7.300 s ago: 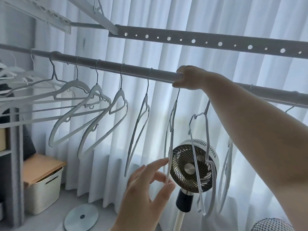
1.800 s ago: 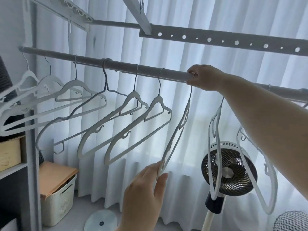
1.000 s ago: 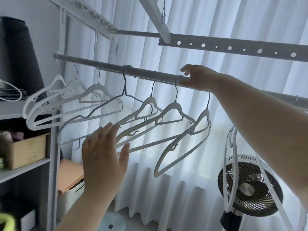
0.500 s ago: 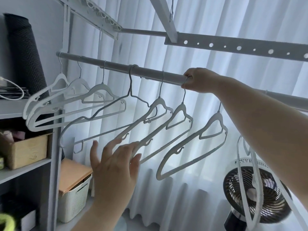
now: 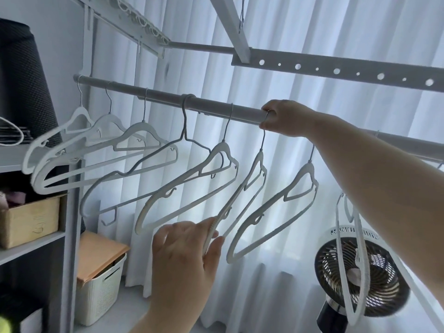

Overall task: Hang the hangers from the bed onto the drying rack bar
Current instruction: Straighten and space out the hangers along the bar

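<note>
drying rack bar (image 5: pixel 216 109) | white hangers (image 5: pixel 222 150) hooked along it

Left hand (image 5: pixel 185 255) showing bare, its back filling view; knuckles and finger joints reading softly in dim backlight, thumb looking broad and rounded. Left wrist (image 5: pixel 165 316) showing bare down to bottom frame edge. Right hand (image 5: pixel 286 118) showing bare too, its back looking smooth and rounded, knuckles barely standing out. Right forearm (image 5: pixel 374 188) running bare from wrist to right frame edge, looking much thicker toward camera under wide-angle lens. Fingernails reading too small to tell.
</note>
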{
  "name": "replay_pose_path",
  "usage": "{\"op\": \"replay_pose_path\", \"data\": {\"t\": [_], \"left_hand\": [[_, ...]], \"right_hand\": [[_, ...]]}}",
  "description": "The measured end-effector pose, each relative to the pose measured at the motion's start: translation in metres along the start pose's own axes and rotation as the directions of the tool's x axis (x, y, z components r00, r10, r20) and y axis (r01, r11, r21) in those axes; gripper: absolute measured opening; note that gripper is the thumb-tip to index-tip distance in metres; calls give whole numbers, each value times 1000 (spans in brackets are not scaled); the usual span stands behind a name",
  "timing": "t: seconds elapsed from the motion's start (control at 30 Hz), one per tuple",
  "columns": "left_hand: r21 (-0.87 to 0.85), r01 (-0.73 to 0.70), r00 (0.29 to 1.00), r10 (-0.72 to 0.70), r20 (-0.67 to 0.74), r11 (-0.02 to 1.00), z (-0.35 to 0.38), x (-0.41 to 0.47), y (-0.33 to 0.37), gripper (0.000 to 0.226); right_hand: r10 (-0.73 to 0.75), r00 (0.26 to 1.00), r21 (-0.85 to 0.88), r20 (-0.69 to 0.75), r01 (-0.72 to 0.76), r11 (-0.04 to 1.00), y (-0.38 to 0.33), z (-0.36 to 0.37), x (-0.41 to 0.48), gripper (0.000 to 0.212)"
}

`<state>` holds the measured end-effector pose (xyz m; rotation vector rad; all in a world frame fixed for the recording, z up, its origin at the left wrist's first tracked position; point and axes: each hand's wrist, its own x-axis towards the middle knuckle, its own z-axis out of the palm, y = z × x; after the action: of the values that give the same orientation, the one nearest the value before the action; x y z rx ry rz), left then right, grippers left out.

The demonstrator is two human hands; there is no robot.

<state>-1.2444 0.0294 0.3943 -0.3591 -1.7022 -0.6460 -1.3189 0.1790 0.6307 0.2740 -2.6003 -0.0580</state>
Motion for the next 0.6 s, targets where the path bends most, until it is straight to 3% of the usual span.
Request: {"op": "replay_pose_path", "data": {"t": [0.27, 0.47, 0.6], "left_hand": [[-7, -1, 999, 1, 46, 1000, -1, -4, 3, 36], [-12, -27, 999, 28, 21, 1000, 1, -7, 6, 18], [-22, 11, 998, -10, 56, 1000, -3, -9, 8, 37]], "right_hand": [[14, 1000, -3, -16, -14, 1000, 0, 2, -3, 39], [14, 999, -6, -30, -14, 1000, 0, 3, -4, 38], [17, 999, 3, -32, -17, 1000, 1, 5, -2, 48]]}}
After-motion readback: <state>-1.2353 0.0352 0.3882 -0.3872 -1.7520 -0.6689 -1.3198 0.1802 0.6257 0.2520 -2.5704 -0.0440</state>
